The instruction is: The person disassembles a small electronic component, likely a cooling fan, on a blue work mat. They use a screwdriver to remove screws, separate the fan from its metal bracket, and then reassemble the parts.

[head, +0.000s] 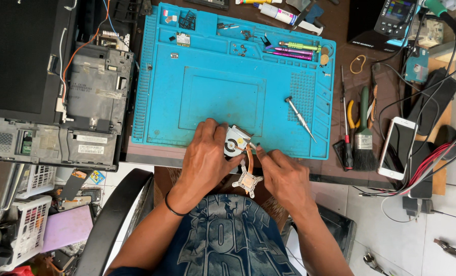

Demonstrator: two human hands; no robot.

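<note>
Copper-piped cooling fan (236,140) between left hand (206,156) and right hand (284,176), fingers curled.

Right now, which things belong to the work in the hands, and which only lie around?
In hand:
left hand on cooling fan
right hand at heat pipe
blue mat

Lying about:
screwdriver
brush
white phone
opened laptop

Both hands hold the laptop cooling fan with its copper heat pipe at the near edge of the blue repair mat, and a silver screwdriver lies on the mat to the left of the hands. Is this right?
Not quite. In the head view the silver screwdriver lies on the blue repair mat to the right of the hands, not the left. The rest stands: the left hand and right hand hold the cooling fan with its copper heat pipe at the mat's near edge.
</note>
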